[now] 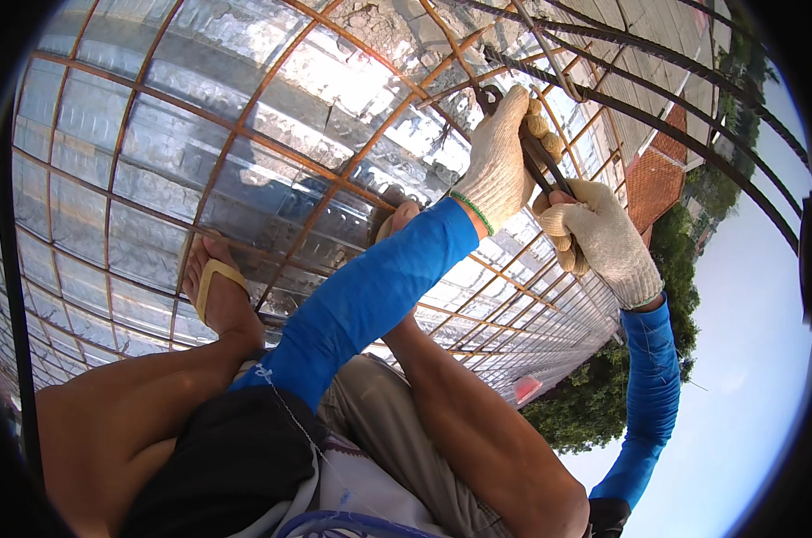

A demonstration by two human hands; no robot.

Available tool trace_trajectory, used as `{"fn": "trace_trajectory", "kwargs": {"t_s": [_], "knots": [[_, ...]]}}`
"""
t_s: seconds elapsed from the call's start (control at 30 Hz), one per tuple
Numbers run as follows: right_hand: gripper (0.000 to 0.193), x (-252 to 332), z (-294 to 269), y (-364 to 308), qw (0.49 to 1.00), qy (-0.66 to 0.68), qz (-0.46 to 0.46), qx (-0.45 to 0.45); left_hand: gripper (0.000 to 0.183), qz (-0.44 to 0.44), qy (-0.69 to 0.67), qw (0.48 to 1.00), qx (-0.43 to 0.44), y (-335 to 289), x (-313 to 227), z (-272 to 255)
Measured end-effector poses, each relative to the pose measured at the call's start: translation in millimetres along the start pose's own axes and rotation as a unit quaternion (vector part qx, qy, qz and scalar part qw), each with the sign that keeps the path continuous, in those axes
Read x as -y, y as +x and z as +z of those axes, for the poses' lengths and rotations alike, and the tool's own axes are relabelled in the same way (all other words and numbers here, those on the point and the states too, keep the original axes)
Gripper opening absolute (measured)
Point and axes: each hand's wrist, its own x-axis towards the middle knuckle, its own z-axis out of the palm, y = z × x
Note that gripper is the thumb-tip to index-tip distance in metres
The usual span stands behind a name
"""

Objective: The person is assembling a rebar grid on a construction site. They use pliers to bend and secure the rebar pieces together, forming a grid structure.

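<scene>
Left hand (498, 148) wraps a dark two-handled tool (537, 161) at the rusty mesh (238, 130); right hand (599, 233) grips its handle ends. Tool-head contact unclear, partly hidden by glove. Judged risk: if the head seats poorly, tool slips and knuckles strike mesh.

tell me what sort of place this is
Probably an outdoor building site, perhaps a roof or floor deck: a grid of rusty bars lies over shiny metal sheeting, with thick ribbed bars alongside and open sky beyond.
</scene>
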Motion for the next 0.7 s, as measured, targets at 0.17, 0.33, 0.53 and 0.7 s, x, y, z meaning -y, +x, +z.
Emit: {"fn": "trace_trajectory", "kwargs": {"t_s": [0.17,0.33,0.53,0.7], "knots": [[0.064,-71,-6,8,0.937,0.33,-0.096,0.054,0.024,0.027,-0.003,0.999,-0.042,2,5,10],[0.041,-165,79,-28,0.982,-0.161,-0.069,0.077,0.023,0.036,0.015,0.996,-0.075,9,14,14],[0.051,-38,96,-70,0.726,-0.483,-0.373,-0.316,0.029,0.071,0.014,0.997,-0.033,18,12,6],[0.043,-48,58,-4,0.531,-0.679,-0.241,-0.446,0.029,0.045,0.03,0.995,-0.08,12,17,18]]}}
